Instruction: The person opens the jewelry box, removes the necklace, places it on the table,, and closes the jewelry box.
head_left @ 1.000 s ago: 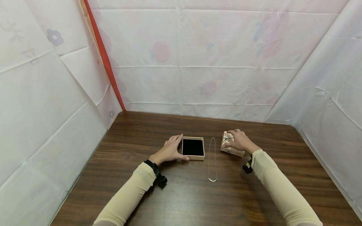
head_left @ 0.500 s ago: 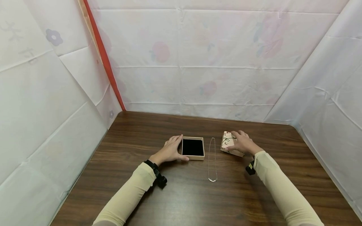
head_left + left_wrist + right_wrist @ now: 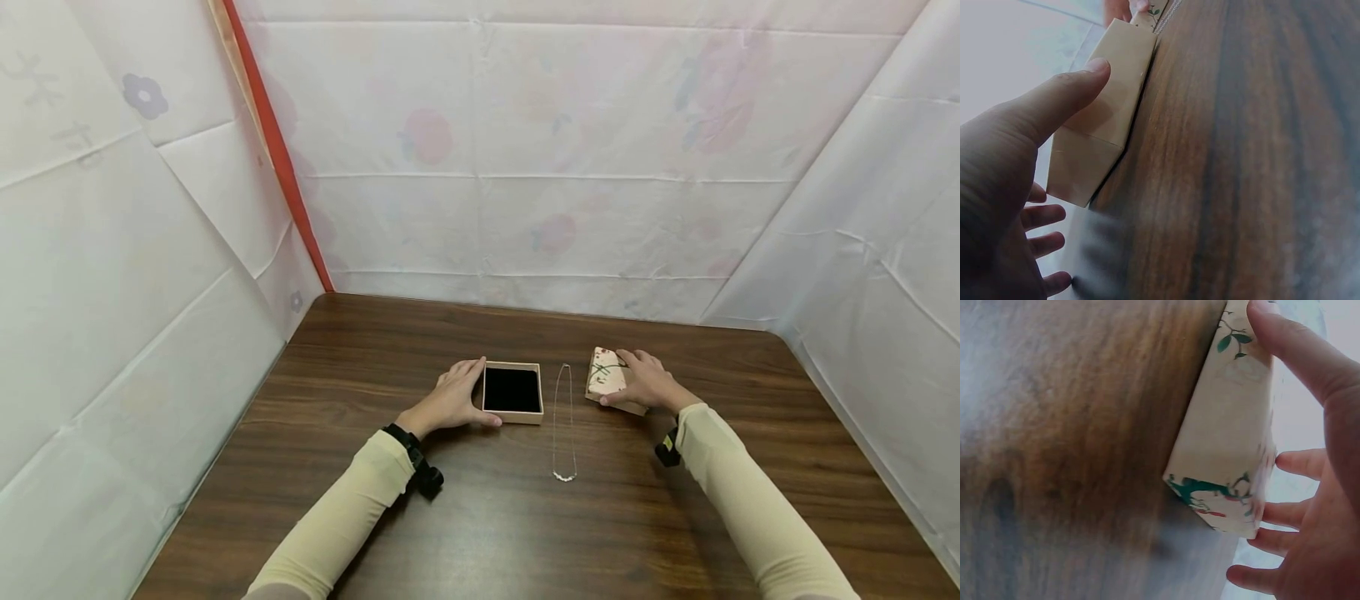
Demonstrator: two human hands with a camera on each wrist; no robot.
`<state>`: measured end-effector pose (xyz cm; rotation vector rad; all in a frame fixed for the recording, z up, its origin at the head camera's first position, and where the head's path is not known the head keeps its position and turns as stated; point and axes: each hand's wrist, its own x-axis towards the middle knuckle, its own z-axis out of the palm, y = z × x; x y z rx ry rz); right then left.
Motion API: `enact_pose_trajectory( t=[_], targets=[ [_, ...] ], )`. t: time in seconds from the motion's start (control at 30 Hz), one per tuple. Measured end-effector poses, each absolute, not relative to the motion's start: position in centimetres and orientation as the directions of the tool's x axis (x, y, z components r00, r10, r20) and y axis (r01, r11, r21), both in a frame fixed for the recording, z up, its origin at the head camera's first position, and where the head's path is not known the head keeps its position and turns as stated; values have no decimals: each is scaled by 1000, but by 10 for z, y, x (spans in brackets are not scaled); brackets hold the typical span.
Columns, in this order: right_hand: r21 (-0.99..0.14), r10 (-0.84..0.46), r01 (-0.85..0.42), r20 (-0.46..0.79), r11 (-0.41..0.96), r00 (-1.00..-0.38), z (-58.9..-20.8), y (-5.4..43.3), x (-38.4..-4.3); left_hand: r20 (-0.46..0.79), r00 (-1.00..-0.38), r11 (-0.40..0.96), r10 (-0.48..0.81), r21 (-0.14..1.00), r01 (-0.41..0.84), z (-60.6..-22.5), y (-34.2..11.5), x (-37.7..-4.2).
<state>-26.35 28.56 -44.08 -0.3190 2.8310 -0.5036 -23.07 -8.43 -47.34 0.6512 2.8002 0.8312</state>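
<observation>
A tan open box [image 3: 512,421] with a black pad [image 3: 512,391] inside stands on the brown table. My left hand [image 3: 447,398] holds its left end, thumb along the near wall and index finger at the far left corner. In the left wrist view the other fingers show apart from the box. To the right sits a cream box lid [image 3: 606,375] printed with flowers and green stems. My right hand [image 3: 651,383] grips its right part, thumb on the near side and fingers at the far side. A thin silver necklace [image 3: 564,477] lies stretched out between box and lid.
White printed sheets [image 3: 480,150] enclose the table [image 3: 480,517] at the back and both sides. A red strip [image 3: 277,150] runs down the back left corner. Wrist cameras are strapped on both wrists, the left one [image 3: 427,481] near the tabletop.
My right hand has slid to the right over the lid, baring more of its printed top, and its thumb now lies at the near edge. Left hand, box and necklace stay put.
</observation>
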Motion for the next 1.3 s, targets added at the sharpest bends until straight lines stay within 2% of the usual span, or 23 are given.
enact_pose_trajectory(
  t=[0.23, 0.77, 1.3],
  targets=[
    [-350, -262, -187, -180, 918, -948, -446, 294, -262, -16, -890, 744, 456, 555, 372, -473, -83, -231],
    [-400, -310, -217, -187, 891, -932, -444, 296, -260, -13, -887, 750, 462, 540, 383, -473, -84, -232],
    [-389, -300, -220, -157, 894, -941, -448, 297, -260, 4, -892, 747, 453, 545, 382, -478, -84, -231]
  ],
)
